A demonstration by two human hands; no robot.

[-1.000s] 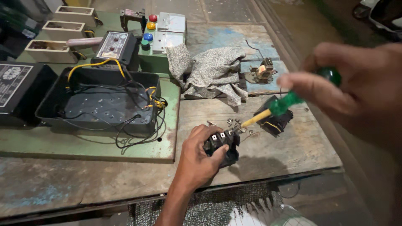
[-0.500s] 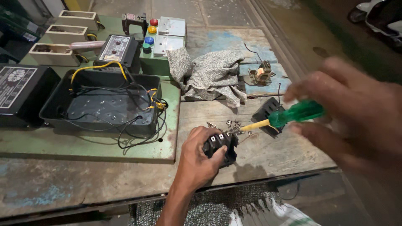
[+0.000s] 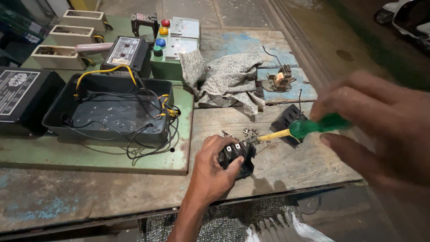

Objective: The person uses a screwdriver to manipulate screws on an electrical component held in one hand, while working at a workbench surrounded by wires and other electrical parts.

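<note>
Left hand (image 3: 214, 168), lower centre of frame, grips a small black plastic switch block w/ metal screw terminals (image 3: 236, 157) on the worn wooden workbench (image 3: 286, 170); right hand (image 3: 380, 130), big & blurred at right edge, fingers closed round a green-handled screwdriver w/ yellow shaft (image 3: 304, 130), tip touching the block's top terminals. Loose small screws (image 3: 251, 132) lie just above the block, another black plastic part (image 3: 289, 120) sits behind the shaft; crumpled grey rag (image 3: 228, 80) upper centre, open black box w/ yellow & black wires (image 3: 107, 114) at left
</note>
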